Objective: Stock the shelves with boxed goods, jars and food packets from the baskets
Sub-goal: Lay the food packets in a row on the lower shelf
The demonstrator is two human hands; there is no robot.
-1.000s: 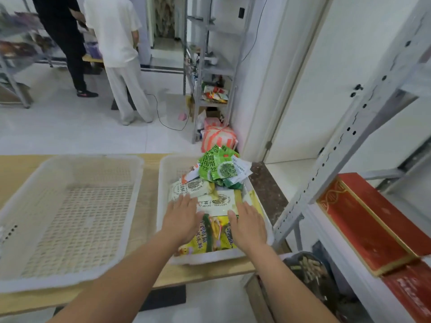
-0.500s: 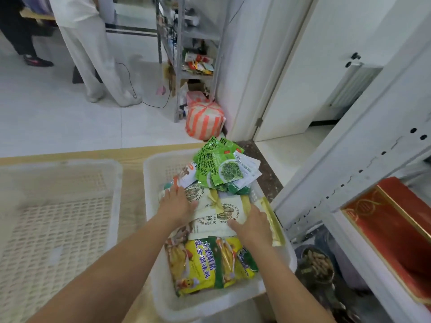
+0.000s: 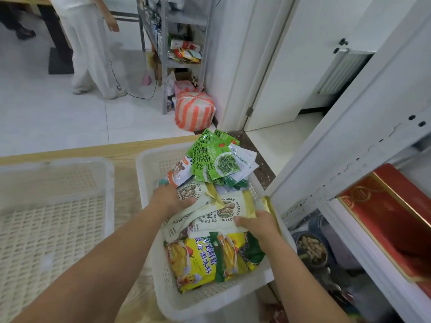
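Cream packets (image 3: 211, 214) between left hand (image 3: 171, 198), right hand (image 3: 261, 224)

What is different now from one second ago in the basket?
The left hand and right hand, then flat on the cream packets, now grip their sides and draw them together. The green packets, yellow packets and basket stayed in place.

A: What moved?
B: The left hand (image 3: 171, 198) slid up-frame to grip the left edge of the pale cream foil packets (image 3: 217, 215). The right hand (image 3: 258, 223) now pinches their right edge.
A: Else?
B: The yellow plastic seasoning bag (image 3: 200, 257), lower centre, lies uncovered.
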